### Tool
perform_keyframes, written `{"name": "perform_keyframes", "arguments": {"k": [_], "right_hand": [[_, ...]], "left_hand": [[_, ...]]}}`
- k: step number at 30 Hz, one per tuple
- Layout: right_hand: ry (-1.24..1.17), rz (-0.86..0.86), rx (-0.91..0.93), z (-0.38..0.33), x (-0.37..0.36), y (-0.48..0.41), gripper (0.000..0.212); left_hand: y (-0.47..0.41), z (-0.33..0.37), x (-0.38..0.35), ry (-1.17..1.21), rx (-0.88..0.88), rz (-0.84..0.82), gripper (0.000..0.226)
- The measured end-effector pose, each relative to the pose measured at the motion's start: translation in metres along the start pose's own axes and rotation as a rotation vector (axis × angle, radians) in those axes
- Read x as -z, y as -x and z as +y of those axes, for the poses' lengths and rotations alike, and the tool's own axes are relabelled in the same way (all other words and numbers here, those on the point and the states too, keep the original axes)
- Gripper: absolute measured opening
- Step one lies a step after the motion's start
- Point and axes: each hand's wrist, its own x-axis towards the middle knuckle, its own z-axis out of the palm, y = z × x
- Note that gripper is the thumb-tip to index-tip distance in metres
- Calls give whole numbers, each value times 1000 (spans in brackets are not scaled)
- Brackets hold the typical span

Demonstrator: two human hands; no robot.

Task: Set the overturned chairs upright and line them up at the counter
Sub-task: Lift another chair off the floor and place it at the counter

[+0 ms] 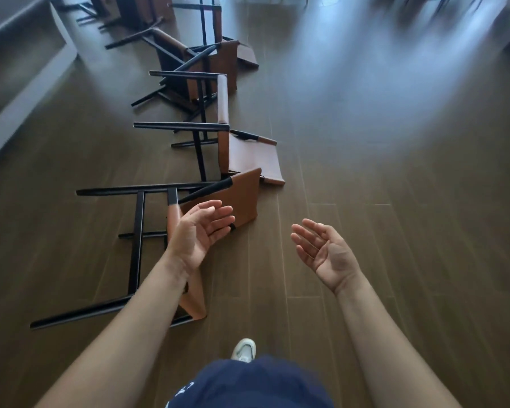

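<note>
Several chairs with black frames and brown leather seats lie overturned in a row on the wood floor, legs pointing left. The nearest chair (245, 198) lies on its side just ahead of me. The second chair (253, 157) lies right behind it, a third chair (218, 66) farther back, and more sit at the top left, partly cut off. My left hand (200, 231) hovers palm up over the nearest chair's seat edge, fingers relaxed, holding nothing. My right hand (321, 251) is held out palm up over bare floor, empty. The grey counter (27, 81) runs along the left.
The dark wood plank floor (395, 201) stretches to the right of the chair row, with glare at the upper right. My white shoe (243, 348) and dark shirt show at the bottom. Dark furniture legs blur at the top right.
</note>
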Motion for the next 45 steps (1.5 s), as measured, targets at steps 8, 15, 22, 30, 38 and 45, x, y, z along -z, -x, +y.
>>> {"name": "perform_keyframes", "arguments": {"k": [8, 15, 22, 30, 38, 45], "right_hand": [[51, -54, -1, -107, 12, -84, 25], [173, -116, -38, -223, 43, -165, 25], [291, -215, -143, -291, 37, -238, 23], [387, -345, -232, -330, -20, -346, 22], [569, -413, -330, -349, -98, -447, 25], [679, -494, -466, -350, -151, -508, 23]], "left_hand": [[-96, 0, -79, 22, 35, 36, 21], [-162, -14, -141, 245, -48, 231, 19], [-216, -19, -185, 386, -174, 363, 20], [-293, -2, -207, 314, -270, 500, 21], [-379, 39, -213, 249, -319, 610, 21], [-409, 61, -221, 339, -386, 734, 22]]}}
